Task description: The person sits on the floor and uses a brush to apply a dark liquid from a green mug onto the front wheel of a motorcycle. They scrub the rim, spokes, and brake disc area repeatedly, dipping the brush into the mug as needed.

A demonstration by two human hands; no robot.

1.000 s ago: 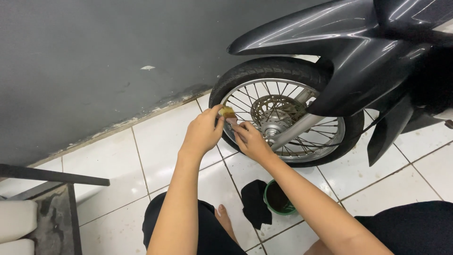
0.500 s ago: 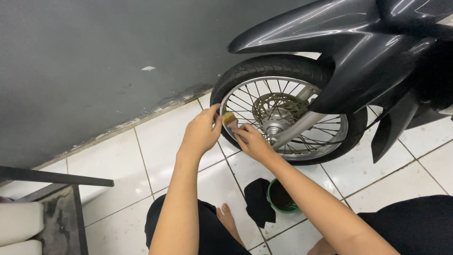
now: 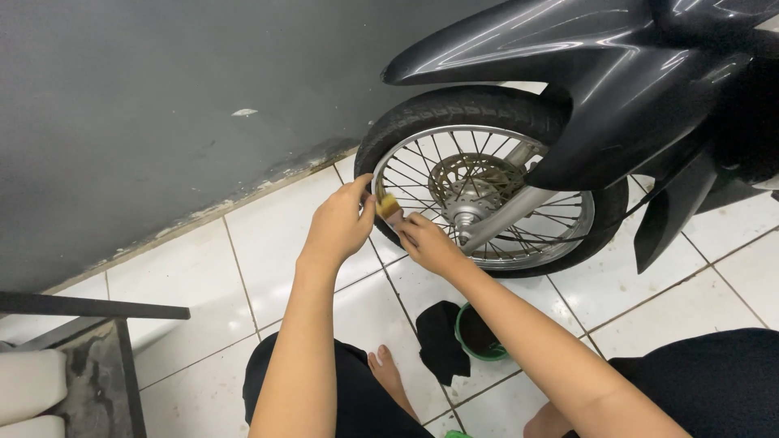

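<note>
Motorcycle front wheel [image 3: 487,186] upright, centre-right of frame, axle pointing roughly toward camera. Left hand [image 3: 339,223] and right hand [image 3: 426,243] both pinched shut on small yellow sponge [image 3: 386,207] at rim's left edge, long axis slanting down-right. Green tub [image 3: 479,334] and black cloth [image 3: 441,341] on floor below.

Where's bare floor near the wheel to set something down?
Free: white tiles between the grey wall and the left hand; tiles right of the wheel, under the fender. Crowded: below the right hand, where the black cloth and green bowl lie.
</note>
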